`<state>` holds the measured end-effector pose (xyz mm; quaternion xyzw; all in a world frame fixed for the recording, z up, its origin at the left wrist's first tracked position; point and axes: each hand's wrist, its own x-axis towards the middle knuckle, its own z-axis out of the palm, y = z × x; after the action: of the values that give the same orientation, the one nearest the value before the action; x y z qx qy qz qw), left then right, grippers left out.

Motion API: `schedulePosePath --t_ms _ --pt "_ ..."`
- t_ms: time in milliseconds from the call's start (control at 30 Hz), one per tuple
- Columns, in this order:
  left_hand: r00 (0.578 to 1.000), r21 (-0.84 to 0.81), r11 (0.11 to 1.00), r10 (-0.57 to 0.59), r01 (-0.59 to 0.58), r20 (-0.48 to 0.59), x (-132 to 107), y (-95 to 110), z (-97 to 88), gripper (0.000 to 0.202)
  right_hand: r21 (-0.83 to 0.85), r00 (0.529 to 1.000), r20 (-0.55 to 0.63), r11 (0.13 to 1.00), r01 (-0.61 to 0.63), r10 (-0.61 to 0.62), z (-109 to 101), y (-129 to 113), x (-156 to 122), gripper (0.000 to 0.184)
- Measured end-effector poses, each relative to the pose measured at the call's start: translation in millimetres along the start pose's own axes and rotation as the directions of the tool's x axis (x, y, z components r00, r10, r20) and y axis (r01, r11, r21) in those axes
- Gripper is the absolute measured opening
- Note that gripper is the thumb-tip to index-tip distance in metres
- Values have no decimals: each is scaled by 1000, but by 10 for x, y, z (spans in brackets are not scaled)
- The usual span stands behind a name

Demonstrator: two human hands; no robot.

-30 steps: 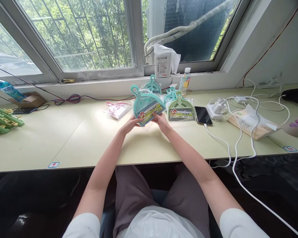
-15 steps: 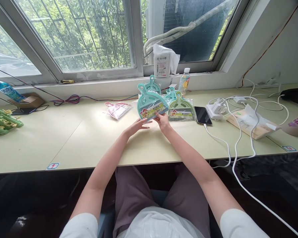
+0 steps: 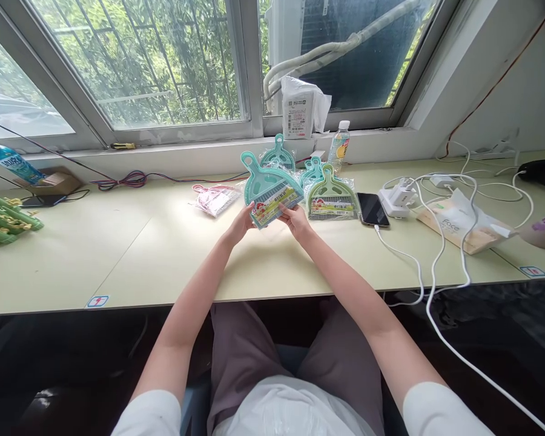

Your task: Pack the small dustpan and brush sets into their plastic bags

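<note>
Between my two hands a teal mini dustpan and brush set [image 3: 269,181] in clear wrap is held above the table, tilted, its label facing me. My left hand [image 3: 241,224] grips its lower left corner. At its lower right edge my right hand [image 3: 297,220] pinches it with thumb and fingers. Just right of it stands a green dustpan and brush set [image 3: 331,197] with a similar label. Behind are another teal dustpan [image 3: 278,152] and a partly hidden teal set [image 3: 312,169]. A pink wrapped set [image 3: 215,198] lies to the left.
Right of the sets are a phone [image 3: 372,209] on a charging cable, a white power strip [image 3: 396,200], and a tissue pack [image 3: 467,224]. A drink bottle [image 3: 339,145] stands behind. Bundled wires [image 3: 134,179] run along the sill. Green stalks [image 3: 9,218] lie far left.
The held teal set has shifted left and tilted further, its handle swinging left. My left hand has closed on its lower left corner; my right hand keeps its grip.
</note>
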<state>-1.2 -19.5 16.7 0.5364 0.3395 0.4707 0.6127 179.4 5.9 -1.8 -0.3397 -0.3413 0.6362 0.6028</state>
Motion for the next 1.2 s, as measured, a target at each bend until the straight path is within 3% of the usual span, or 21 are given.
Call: schedulePosePath --t_ms 200,400,567,733,833,900,1000,1067,1133,1200 --pt "999 -68 996 51 -49 18 11 -74 48 66 57 998 -68 998 9 -5 26 34 -47 19" --pt "998 19 1000 -13 12 57 -34 -113 74 54 75 992 -123 997 25 -16 35 67 -82 22" --pt "996 18 998 -64 63 55 -9 -175 46 52 63 995 -97 998 -25 31 -1 62 -63 18" --pt "986 -51 996 -84 77 -142 88 -186 -36 54 -41 985 1 984 -173 173 -69 45 49 3" --pt "967 -144 989 -63 27 -248 123 -158 -139 58 -210 976 81 961 -180 200 -112 22 113 19" --pt "950 -182 983 -67 11 -304 133 -141 -213 60 -365 988 62 924 -112 144 -143 -2 135 25" --pt "905 -209 978 -98 10 -413 141 -125 -306 58 -623 986 7 771 135 -167 -194 -56 138 19" --pt "891 -233 972 -122 19 -438 142 -115 -349 54 -777 903 113 529 340 -415 -228 -93 130 29" --pt "902 -266 964 -139 27 -409 136 -103 -376 51 -844 810 291 263 468 -509 -253 -110 125 44" --pt "913 -292 955 -153 40 -378 125 -92 -388 52 -846 767 397 122 518 -503 -265 -97 131 49"
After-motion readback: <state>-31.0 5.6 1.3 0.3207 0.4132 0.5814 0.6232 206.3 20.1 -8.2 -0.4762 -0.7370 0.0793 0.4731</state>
